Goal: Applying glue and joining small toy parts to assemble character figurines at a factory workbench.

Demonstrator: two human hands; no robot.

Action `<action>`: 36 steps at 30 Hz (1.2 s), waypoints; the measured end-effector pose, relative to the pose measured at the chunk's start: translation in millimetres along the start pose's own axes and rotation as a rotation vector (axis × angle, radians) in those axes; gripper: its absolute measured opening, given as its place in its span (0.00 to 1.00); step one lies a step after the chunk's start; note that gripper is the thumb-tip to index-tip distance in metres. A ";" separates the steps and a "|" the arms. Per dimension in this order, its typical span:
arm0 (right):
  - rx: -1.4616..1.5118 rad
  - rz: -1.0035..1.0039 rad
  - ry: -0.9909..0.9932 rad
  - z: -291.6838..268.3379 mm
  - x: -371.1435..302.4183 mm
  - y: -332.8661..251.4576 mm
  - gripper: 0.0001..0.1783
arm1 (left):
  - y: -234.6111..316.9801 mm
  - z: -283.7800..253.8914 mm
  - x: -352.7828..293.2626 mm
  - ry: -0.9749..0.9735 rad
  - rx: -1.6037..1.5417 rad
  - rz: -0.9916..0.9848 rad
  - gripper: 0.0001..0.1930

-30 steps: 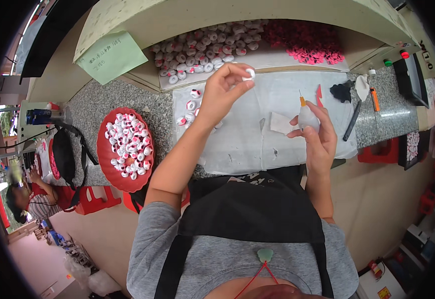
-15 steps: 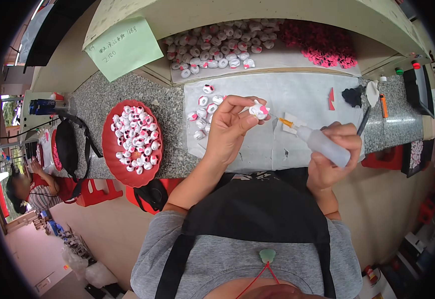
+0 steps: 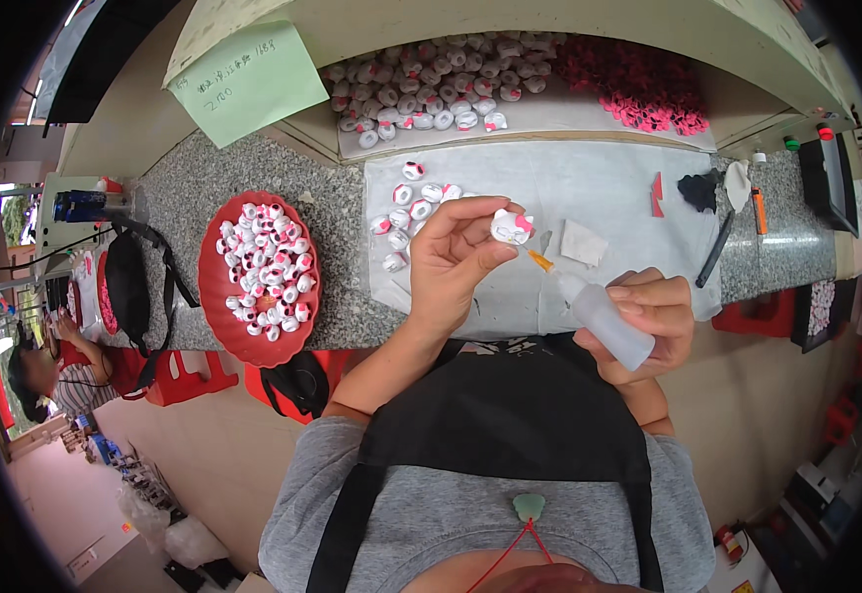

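Between thumb and fingers, my left hand pinches a small white cat-head figure with a pink bow. My right hand is wrapped round a translucent squeeze bottle. The bottle's orange-based needle tip points up and left toward the underside of the figure; whether it touches is too fine to tell. Below them lies a white paper sheet with a small white pad on it. Several white-and-pink pieces sit on the sheet beyond my left hand.
To the left stands a red scalloped dish heaped with similar pieces. A shelf at the back holds more white pieces and a pile of pink parts. Black cloth, an orange marker and a dark-handled tool lie at right. Another person sits far left.
My right hand has moved left and slightly down with the bottle, bringing its tip nearer the figure's underside. In my left hand, the figure has turned a little.
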State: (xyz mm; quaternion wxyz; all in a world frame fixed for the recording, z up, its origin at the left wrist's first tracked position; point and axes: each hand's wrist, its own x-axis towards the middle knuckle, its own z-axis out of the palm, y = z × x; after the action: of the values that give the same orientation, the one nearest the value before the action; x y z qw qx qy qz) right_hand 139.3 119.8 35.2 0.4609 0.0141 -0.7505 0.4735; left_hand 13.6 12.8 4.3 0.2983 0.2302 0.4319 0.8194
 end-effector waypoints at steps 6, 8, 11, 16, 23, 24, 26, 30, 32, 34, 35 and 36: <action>0.010 0.007 -0.024 -0.8 -0.5 -0.8 0.22 | -1.0 -3.1 -1.2 -0.084 -0.033 0.018 0.18; 0.010 -0.001 -0.043 -1.4 -0.1 -0.4 0.22 | -1.5 -3.2 -1.6 -0.083 -0.028 0.030 0.17; 0.016 0.012 -0.047 -1.8 0.8 -2.1 0.21 | -0.1 -0.4 -2.6 -0.004 0.004 -0.007 0.16; 0.019 -0.014 0.002 -0.1 0.3 -0.6 0.21 | 0.1 -1.9 -2.8 -0.008 -0.002 -0.008 0.17; 0.009 -0.026 0.007 0.6 -1.2 0.5 0.21 | 0.0 -0.6 -3.2 0.004 0.004 -0.021 0.17; 0.009 -0.025 0.007 0.5 -1.0 0.2 0.21 | 0.2 -0.6 -3.1 0.004 0.004 -0.022 0.17; 0.001 -0.023 -0.002 -0.1 -0.4 -0.4 0.21 | 0.3 -0.5 -2.9 -0.007 0.009 -0.027 0.17; 0.008 -0.021 0.002 1.0 -0.8 -0.2 0.22 | -0.2 0.0 -4.0 -0.010 0.004 -0.042 0.17; 0.006 -0.018 -0.013 0.4 -0.5 -0.6 0.22 | -0.3 0.0 -4.1 -0.015 0.016 -0.042 0.17; 0.003 -0.018 -0.015 -0.2 -0.7 -0.4 0.22 | -0.1 0.6 -4.1 -0.014 0.028 -0.035 0.17; 0.002 -0.019 -0.016 -0.3 -0.7 -0.2 0.22 | -0.1 0.7 -4.2 -0.012 0.040 -0.027 0.18; 0.002 -0.018 -0.017 0.1 -0.8 -0.1 0.22 | -0.4 0.4 -4.2 -0.011 0.040 -0.028 0.18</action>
State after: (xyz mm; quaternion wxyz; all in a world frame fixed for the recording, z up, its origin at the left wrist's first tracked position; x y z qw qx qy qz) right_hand 139.8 119.3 34.7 0.4587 0.0254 -0.7537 0.4701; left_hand 17.0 10.3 3.7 0.3074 0.2347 0.4496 0.8052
